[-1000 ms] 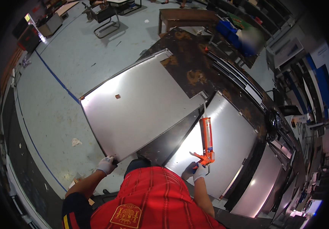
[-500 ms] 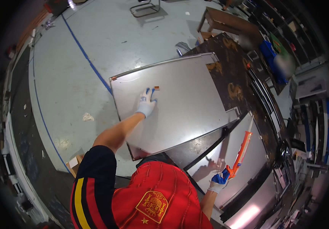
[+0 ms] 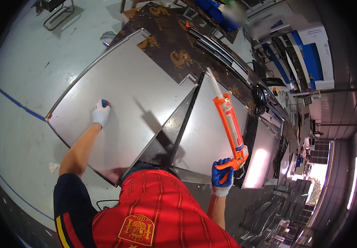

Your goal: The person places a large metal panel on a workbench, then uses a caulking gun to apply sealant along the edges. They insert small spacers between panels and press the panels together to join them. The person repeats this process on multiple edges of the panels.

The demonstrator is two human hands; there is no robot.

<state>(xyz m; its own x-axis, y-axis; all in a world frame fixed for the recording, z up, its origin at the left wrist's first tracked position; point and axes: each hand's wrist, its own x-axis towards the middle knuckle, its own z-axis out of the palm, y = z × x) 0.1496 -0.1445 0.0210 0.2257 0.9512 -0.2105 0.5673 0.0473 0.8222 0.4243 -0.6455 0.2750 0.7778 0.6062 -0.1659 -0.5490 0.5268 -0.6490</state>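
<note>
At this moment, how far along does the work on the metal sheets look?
Done: nothing certain; no bead of sealant shows on either sheet. In hand: the right hand grips the orange caulking gun, nozzle raised off the right metal sheet; the left hand presses flat on the large left metal sheet. Left: apparently all the sealing, since the nozzle touches no seam.

- The left hand (image 3: 101, 113) wore a white glove with blue fingertips.
- Under it lay a plain silver-grey metal sheet (image 3: 137, 91).
- The right hand (image 3: 222, 175) wore a blue glove with a white cuff.
- In it, the caulking gun (image 3: 230, 124) was orange, its nozzle white.
- Beyond both hands, the board (image 3: 174, 45) was dark brown with tan marks.
</note>
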